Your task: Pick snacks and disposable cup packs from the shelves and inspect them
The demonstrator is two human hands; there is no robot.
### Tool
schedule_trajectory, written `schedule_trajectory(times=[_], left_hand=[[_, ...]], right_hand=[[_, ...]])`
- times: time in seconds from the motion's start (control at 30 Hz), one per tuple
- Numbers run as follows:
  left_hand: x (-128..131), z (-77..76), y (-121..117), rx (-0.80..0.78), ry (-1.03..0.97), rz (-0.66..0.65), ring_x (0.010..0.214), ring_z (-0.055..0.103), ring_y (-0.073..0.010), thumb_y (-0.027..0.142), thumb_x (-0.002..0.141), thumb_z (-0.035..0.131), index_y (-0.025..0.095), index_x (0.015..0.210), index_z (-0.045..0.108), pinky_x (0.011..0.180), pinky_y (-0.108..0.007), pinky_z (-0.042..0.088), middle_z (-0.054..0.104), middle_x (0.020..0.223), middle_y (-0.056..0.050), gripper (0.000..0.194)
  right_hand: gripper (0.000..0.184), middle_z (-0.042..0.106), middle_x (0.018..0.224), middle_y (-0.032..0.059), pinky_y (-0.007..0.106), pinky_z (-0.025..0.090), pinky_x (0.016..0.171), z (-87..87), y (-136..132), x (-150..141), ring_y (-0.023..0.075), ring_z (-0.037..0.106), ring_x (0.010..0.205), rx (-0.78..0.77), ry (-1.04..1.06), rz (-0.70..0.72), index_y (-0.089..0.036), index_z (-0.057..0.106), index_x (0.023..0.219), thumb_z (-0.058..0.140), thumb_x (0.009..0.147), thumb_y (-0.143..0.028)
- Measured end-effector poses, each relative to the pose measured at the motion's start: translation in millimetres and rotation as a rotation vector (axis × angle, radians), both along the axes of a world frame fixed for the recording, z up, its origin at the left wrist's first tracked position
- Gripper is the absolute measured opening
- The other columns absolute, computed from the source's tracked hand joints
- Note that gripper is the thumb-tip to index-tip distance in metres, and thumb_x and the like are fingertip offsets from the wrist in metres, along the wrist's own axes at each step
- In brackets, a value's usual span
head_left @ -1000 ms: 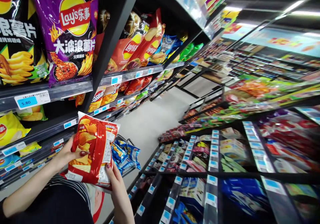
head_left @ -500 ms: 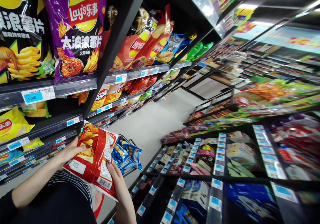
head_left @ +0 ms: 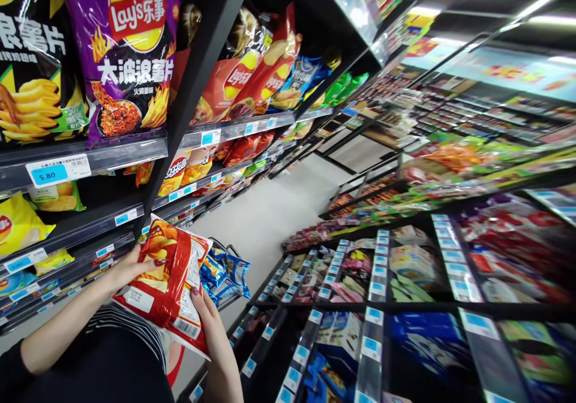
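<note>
A red bag of chips point(head_left: 168, 283) is held tilted in front of my body, its printed back with a barcode facing me. My left hand point(head_left: 130, 271) grips its left edge, thumb across the front and the other fingers hidden behind. On the right side, my right hand point(head_left: 209, 316) clasps the bag near the barcode, thumb on top, its other fingers out of sight. Just beyond the bag, several blue snack packs point(head_left: 225, 274) lie in a cart or basket point(head_left: 231, 250), mostly hidden by the bag and my hand.
Shelves of chip bags rise on the left, with a purple Lay's bag point(head_left: 130, 61) above a price tag point(head_left: 58, 170). A grey floor aisle point(head_left: 261, 202) runs ahead. On the right stands a shelf unit with boxed and bagged goods point(head_left: 344, 337).
The shelves have shifted slightly left in view as the camera turned a little to the right. Both hands keep the same hold on the red bag.
</note>
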State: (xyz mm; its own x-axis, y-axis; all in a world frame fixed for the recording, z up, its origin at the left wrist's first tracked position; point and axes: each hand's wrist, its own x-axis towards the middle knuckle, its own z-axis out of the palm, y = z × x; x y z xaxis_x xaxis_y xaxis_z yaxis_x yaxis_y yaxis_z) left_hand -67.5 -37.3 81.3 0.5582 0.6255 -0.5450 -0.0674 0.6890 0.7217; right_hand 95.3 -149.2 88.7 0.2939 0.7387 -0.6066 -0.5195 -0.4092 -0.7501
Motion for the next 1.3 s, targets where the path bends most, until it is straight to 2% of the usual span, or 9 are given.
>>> schedule_trajectory(times=[0.2,0.33,0.47,0.63,0.83,0.97,1.1,1.2,1.3], left_hand=[[-0.4,1.4,-1.1,0.051,-0.110,0.019,0.111,0.060,-0.0304,0.030,0.069,0.075,0.021,0.136,0.031,0.089,-0.038,0.050,0.060,0.127,-0.013,0.081],[-4.2,0.1,-2.0,0.140,-0.257,0.010,0.114,0.057,-0.0309,0.024,0.068,0.076,0.025,0.137,0.029,0.093,-0.041,0.048,0.057,0.131,-0.012,0.084],[-8.9,-8.9,0.1,0.249,-0.300,-0.007,0.115,0.057,-0.0326,0.023,0.060,0.082,0.026,0.133,0.035,0.093,-0.042,0.048,0.059,0.128,-0.009,0.088],[-10.3,-17.8,5.3,0.354,-0.252,-0.008,0.112,0.058,-0.0325,0.024,0.055,0.084,0.022,0.123,0.046,0.090,-0.040,0.049,0.062,0.123,-0.009,0.079],[-7.7,-7.6,8.0,0.373,-0.240,-0.014,0.108,0.060,-0.0304,0.022,0.053,0.083,0.021,0.123,0.046,0.098,-0.043,0.044,0.062,0.123,-0.009,0.079],[-8.7,-12.3,7.9,0.355,-0.255,-0.065,0.107,0.061,-0.0315,0.023,0.056,0.082,0.022,0.126,0.044,0.092,-0.042,0.047,0.062,0.123,-0.010,0.080],[-20.7,-18.3,11.3,0.438,-0.272,-0.036,0.126,0.044,-0.0338,0.041,0.067,0.072,0.026,0.138,0.035,0.099,-0.042,0.042,0.044,0.143,-0.010,0.081],[-32.1,1.6,17.6,0.711,-0.140,0.076,0.134,0.034,-0.0323,0.050,0.080,0.055,0.026,0.142,0.027,0.105,-0.043,0.036,0.028,0.152,-0.008,0.072],[-39.0,38.9,26.4,1.073,0.272,0.007,0.132,0.037,-0.0298,0.042,0.080,0.060,0.025,0.138,0.034,0.109,-0.044,0.029,0.037,0.147,-0.009,0.065]], right_hand=[[0.069,0.070,0.105,0.0072,0.035,0.053,0.075,-3.9,-1.2,-2.7,0.0273,0.067,0.089,0.055,-0.057,-0.014,-0.020,0.056,0.120,0.074,0.063,-0.054],[0.061,0.064,0.118,0.0059,0.032,0.050,0.085,-11.2,-3.0,3.4,0.0263,0.060,0.106,0.256,-0.312,0.061,-0.022,0.057,0.121,0.071,0.068,-0.049],[0.056,0.061,0.123,0.0054,0.030,0.048,0.089,-14.8,-4.4,10.2,0.0243,0.058,0.109,0.346,-0.501,0.173,-0.023,0.053,0.126,0.067,0.075,-0.042],[0.056,0.062,0.122,0.0065,0.029,0.050,0.087,-11.5,-3.9,10.5,0.0239,0.060,0.106,0.403,-0.537,0.238,-0.023,0.050,0.128,0.064,0.078,-0.041],[0.050,0.065,0.116,0.0046,0.025,0.053,0.079,-6.8,-2.7,9.5,0.0207,0.063,0.099,0.412,-0.512,0.243,-0.025,0.051,0.124,0.064,0.078,-0.042],[0.046,0.066,0.114,0.0035,0.024,0.052,0.080,-4.6,-2.3,8.9,0.0198,0.063,0.098,0.411,-0.513,0.245,-0.026,0.053,0.121,0.064,0.078,-0.039],[0.046,0.065,0.117,0.0037,0.024,0.051,0.081,-0.2,-4.1,13.9,0.0210,0.062,0.100,0.387,-0.535,0.275,-0.025,0.053,0.122,0.063,0.079,-0.038],[0.048,0.064,0.118,0.0041,0.025,0.049,0.083,8.3,-5.6,24.9,0.0226,0.061,0.104,0.367,-0.605,0.446,-0.025,0.051,0.125,0.063,0.080,-0.037],[0.044,0.062,0.120,0.0047,0.026,0.046,0.085,21.6,-4.9,39.4,0.0229,0.059,0.104,0.403,-0.761,0.585,-0.025,0.052,0.124,0.061,0.082,-0.038]])
